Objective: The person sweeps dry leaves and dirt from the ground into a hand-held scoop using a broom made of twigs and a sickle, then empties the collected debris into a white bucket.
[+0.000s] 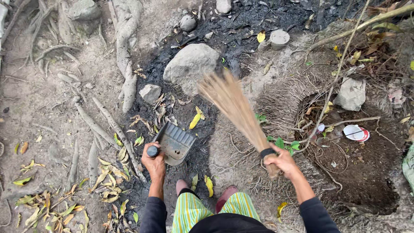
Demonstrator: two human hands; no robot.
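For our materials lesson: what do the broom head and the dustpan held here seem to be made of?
The broom in the right hand looks like a bundle of dry, tan plant fibres or thin sticks, matt, bound by a dark band. The dustpan in the left hand looks like grey moulded plastic, dull and dusty, with ribs along its rim; painted metal cannot be ruled out.

Broom bristles (228,103) motion-blurred; dustpan (174,142) handle hidden inside left hand (154,164).

You're standing outdoors on bare sandy ground (51,108), daylight everywhere. Charred black soil (241,21), grey rounded rocks (189,64) ahead, gnarled tree roots (125,51) leftward, a dug earthen pit (366,172) on your right.
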